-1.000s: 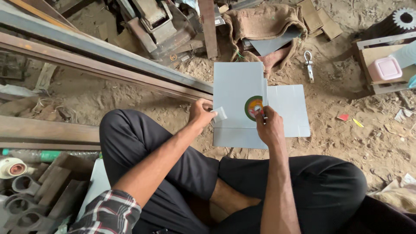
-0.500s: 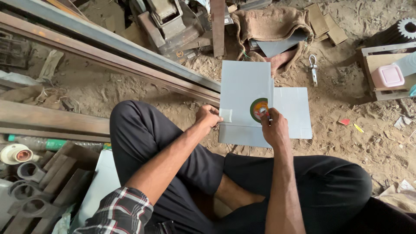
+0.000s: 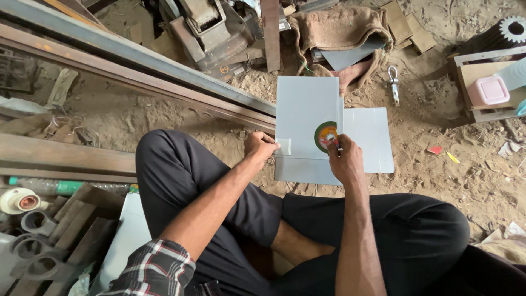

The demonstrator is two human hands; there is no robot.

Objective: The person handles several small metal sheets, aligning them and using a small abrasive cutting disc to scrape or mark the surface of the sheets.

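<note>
Two flat grey sheets [image 3: 307, 112] lie overlapped on the sandy ground just beyond the seated person's crossed legs, and the head view, the only one, looks straight down on them. The upper sheet is taller and sits toward the left; the lower one pokes out along the near edge and to the right. Both look smooth, pale grey-blue and evenly cut, with straight edges and square corners. The left hand [image 3: 262, 148] pinches the left edge of the stack, fingers curled over a small pale tab or piece of tape [image 3: 284, 146] there. The right hand [image 3: 344, 160] presses on a round disc [image 3: 327, 135] with a green ring and an orange and red centre, lying near the right edge of the upper sheet; its fingers are closed around something thin at the disc, though what it is cannot be made out. The sheets seem thin, stiff and fairly light, probably slick on the face, so an edge or corner pinch looks the safest hold, with care for sharp rims. Long steel rails [image 3: 137, 71] run diagonally at the left, and a pink box [image 3: 489, 90] rests in a crate at the right.
</note>
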